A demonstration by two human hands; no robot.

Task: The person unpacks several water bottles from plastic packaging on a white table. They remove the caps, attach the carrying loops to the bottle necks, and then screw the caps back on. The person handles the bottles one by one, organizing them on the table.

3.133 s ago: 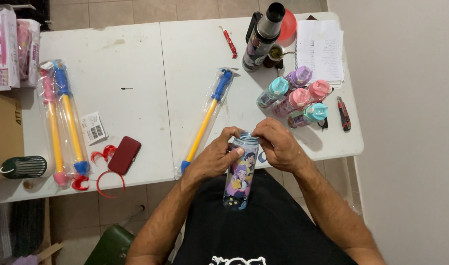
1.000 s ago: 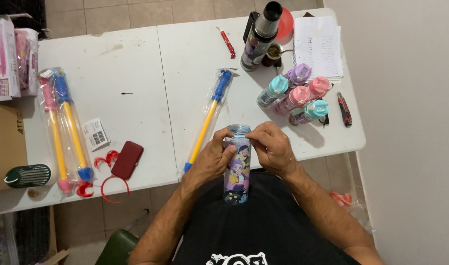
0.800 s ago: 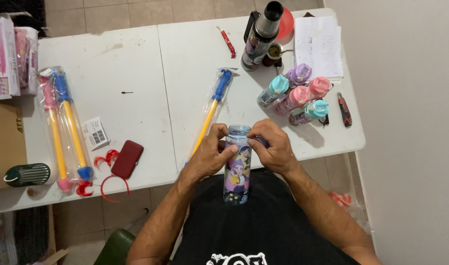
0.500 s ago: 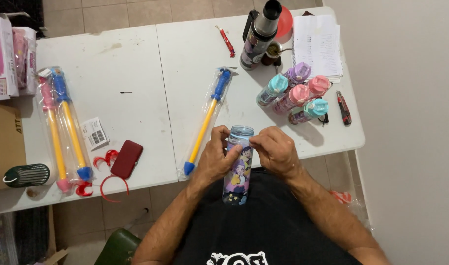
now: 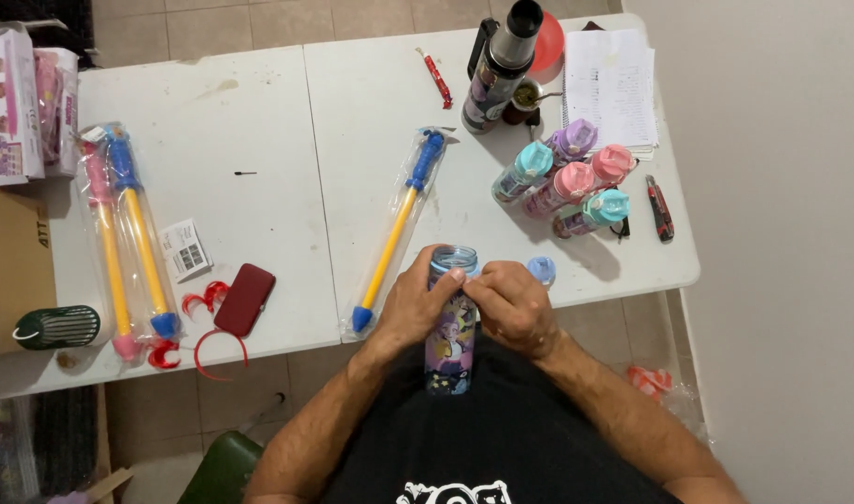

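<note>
I hold a clear printed drinking bottle (image 5: 448, 350) upright against my lap at the table's near edge. Its mouth is open, with no cap on it. My left hand (image 5: 418, 303) wraps the bottle's upper part from the left. My right hand (image 5: 513, 308) pinches at the bottle's neck from the right. A small blue cap (image 5: 541, 271) lies on the white table (image 5: 259, 121) just right of my right hand.
Several capped bottles (image 5: 567, 177) lie at the right, by a red box cutter (image 5: 659, 207). A wrapped yellow and blue water squirter (image 5: 396, 229) lies left of my hands, two more (image 5: 119, 233) at far left. A thermos (image 5: 502, 61), notebook (image 5: 612, 84), red case (image 5: 245, 299) and headband (image 5: 208, 341) are about.
The bottle's cap has come off and now lies on the table to the right. The bottle's mouth is open, and my hands have stayed around its neck.
</note>
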